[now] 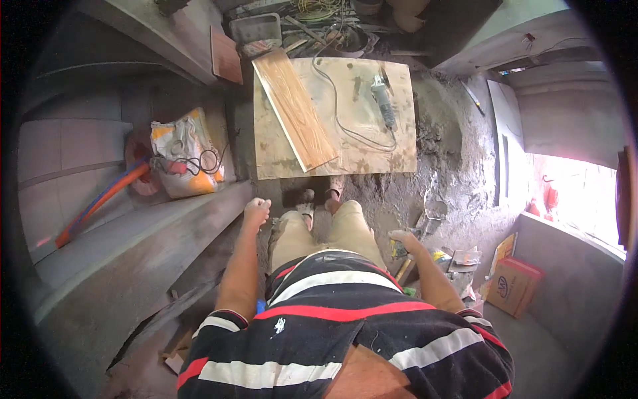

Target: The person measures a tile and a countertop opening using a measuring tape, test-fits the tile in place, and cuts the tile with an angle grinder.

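Note:
Ahead of me a wood-grain plank (296, 113) with a pale long edge lies slanted across the left of a stained board (372, 156). An angle grinder (383, 103) rests on the board's right side, its dark cord looping over the surface. Short of the board's near left corner is my left hand (258, 213), fingers curled in, with nothing visible in it. My right hand (403, 241) hangs beside my right knee, fingers stretched out, above small yellow and dark items (399, 250) on the floor. Both hands are apart from the plank and grinder.
At left, a white and yellow sack (186, 153) carries a coiled cable, near an orange hose (106, 199). A concrete ledge (173, 233) runs along that side. A cardboard box (515, 286) stands at right. Buckets and a grey tub (256, 28) crowd the far end.

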A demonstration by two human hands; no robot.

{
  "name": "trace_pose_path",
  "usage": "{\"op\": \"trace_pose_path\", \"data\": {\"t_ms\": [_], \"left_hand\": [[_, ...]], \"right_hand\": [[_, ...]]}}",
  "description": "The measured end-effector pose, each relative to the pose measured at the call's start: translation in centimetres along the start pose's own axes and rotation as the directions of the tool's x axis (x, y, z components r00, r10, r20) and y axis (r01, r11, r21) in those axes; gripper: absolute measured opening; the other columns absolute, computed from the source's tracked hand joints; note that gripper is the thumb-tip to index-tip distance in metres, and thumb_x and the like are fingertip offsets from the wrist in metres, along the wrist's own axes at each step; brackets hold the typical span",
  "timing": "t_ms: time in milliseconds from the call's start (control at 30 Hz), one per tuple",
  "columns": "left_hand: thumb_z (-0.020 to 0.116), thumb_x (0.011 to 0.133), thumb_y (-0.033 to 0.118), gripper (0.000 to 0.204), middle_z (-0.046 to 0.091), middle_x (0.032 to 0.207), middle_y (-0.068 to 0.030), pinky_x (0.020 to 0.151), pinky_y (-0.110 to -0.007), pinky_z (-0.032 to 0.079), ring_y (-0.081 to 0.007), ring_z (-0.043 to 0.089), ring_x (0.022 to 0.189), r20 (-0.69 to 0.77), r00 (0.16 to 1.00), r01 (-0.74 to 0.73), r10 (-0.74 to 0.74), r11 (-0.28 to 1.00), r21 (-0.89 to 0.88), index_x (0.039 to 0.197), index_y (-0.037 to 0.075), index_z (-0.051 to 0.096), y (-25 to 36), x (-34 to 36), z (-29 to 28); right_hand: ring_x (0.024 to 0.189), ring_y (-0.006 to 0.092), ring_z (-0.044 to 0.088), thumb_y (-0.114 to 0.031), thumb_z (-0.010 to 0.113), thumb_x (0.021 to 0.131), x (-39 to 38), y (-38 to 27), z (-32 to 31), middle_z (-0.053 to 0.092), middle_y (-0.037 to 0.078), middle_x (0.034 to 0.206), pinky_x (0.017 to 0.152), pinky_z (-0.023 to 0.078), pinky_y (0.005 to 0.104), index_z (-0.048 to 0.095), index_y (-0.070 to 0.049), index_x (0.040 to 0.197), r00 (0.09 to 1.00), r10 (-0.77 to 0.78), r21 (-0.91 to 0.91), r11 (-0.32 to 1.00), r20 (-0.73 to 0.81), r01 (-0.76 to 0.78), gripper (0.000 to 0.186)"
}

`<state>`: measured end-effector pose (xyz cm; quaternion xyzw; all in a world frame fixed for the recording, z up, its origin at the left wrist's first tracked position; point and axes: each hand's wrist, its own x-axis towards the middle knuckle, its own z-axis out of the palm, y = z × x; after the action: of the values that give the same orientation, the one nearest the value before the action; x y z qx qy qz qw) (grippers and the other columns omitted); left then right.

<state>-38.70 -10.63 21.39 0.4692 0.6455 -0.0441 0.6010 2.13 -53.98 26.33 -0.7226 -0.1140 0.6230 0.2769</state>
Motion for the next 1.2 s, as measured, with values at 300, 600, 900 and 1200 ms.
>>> {"op": "trace_pose_path", "data": {"t_ms": [300, 600, 900, 1200], "left_hand": [[0.072, 0.09, 0.03, 0.025, 0.062, 0.071, -0.0036, 0.053, -0.039, 0.048, -0.0172, 0.058, 0.058, -0.078, 0.99, 0.141, -0.121, 0.931, 0.338, 0.094, 0.006, 0.065, -13.6, -5.4, -6.6], [0.072, 0.092, 0.033, 0.025, 0.055, 0.072, 0.0003, 0.05, -0.037, 0.047, -0.014, 0.049, 0.053, -0.135, 0.96, 0.232, -0.244, 0.968, -0.099, 0.099, 0.012, 0.059, -9.2, -10.7, -1.6], [0.073, 0.091, 0.027, 0.025, 0.06, 0.075, 0.0, 0.049, -0.026, 0.044, -0.0091, 0.055, 0.058, -0.133, 0.981, 0.128, -0.14, 0.988, -0.089, 0.095, 0.005, 0.062, -3.2, -13.1, 8.5], [0.075, 0.087, 0.031, 0.028, 0.068, 0.079, -0.003, 0.055, -0.032, 0.051, -0.0119, 0.064, 0.064, -0.193, 0.979, 0.069, -0.067, 0.998, 0.005, 0.095, 0.005, 0.067, -2.5, -13.8, 13.8]], "right_hand": [[0.124, 0.0299, 0.064, -0.015, 0.053, 0.094, -3.0, 3.1, -0.1, 0.068, 0.015, 0.133, 0.107, 0.049, 0.039, 0.07, -0.007, 0.128, 0.911, -0.327, -0.706, 0.582, 0.252, 0.404, 0.039], [0.112, 0.0313, 0.068, -0.017, 0.056, 0.092, 3.6, 1.4, -4.9, 0.073, 0.014, 0.119, 0.097, 0.053, 0.0412, 0.074, -0.01, 0.119, 0.863, -0.393, -0.789, 0.395, 0.318, 0.47, 0.033], [0.116, 0.0344, 0.066, -0.023, 0.056, 0.096, 3.9, 0.0, -12.1, 0.073, 0.015, 0.12, 0.098, 0.052, 0.0438, 0.074, -0.014, 0.12, 0.988, -0.131, -0.521, 0.839, 0.087, 0.157, 0.032], [0.074, 0.0196, 0.064, -0.039, 0.075, 0.087, 0.4, 0.2, -19.7, 0.073, 0.007, 0.086, 0.061, 0.052, 0.0404, 0.077, -0.003, 0.102, 0.881, 0.474, -0.192, 0.866, 0.019, -0.462, 0.039]]}}
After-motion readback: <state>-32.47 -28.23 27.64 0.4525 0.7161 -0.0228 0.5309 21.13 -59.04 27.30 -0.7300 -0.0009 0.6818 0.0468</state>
